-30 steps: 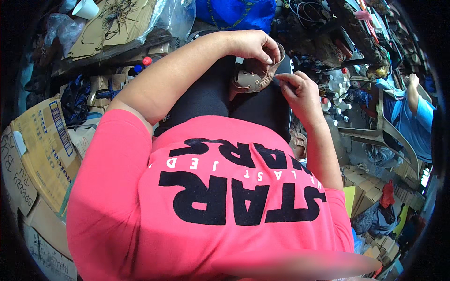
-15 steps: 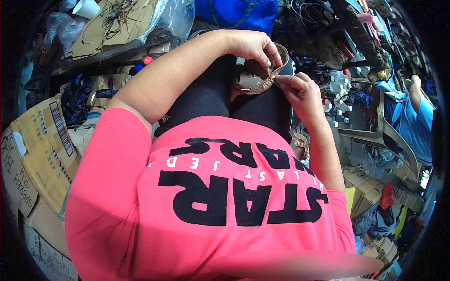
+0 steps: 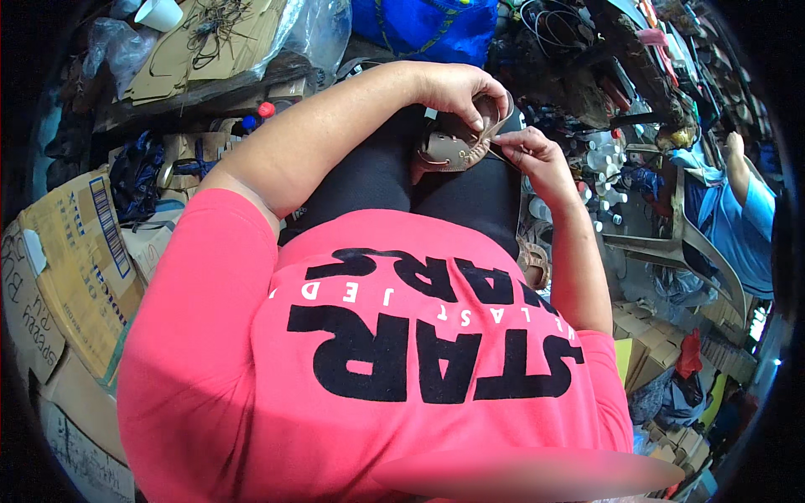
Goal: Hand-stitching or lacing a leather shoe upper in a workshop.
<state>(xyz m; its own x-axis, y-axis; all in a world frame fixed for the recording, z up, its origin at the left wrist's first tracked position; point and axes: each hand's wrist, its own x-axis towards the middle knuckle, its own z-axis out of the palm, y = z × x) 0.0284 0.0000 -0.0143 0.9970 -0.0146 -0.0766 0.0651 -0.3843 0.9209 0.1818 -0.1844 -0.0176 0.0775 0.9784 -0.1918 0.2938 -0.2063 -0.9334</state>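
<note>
Pinching the curled edge of a brown shoe (image 3: 449,151) between the thumb and fingers of the left hand (image 3: 459,89), while holding the right hand (image 3: 537,158) fingertips-first at the gathered seam, in a grip too small to tell as closed on leather or fine thread. Resting the shoe over the thighs in black trousers (image 3: 360,172), short of the blue bag (image 3: 449,33) and left of the plastic bottles (image 3: 600,156). Possibly risking a crooked or torn seam by tugging too hard, or a slipping shoe by loosening the left pinch with only the lap for support.
</note>
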